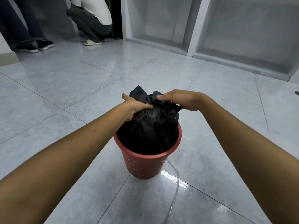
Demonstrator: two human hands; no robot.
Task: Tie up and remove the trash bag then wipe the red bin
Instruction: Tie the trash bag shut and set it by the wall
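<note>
Head view is showing a thin pale streak (175, 183) trailing over the glossy tiled floor (64, 81) at the near right of the red bin (145, 166), which is standing upright at centre. The black trash bag (153, 130) is sitting inside it, its gathered top rising above the rim. The left hand (137, 107) is gripping the bunched neck with curled fingers; the right hand (182, 100) is curling over it from the right, pinching the plastic. Far left, a squatting person (92, 18) is crouching beside another's standing legs (24, 29).
</note>
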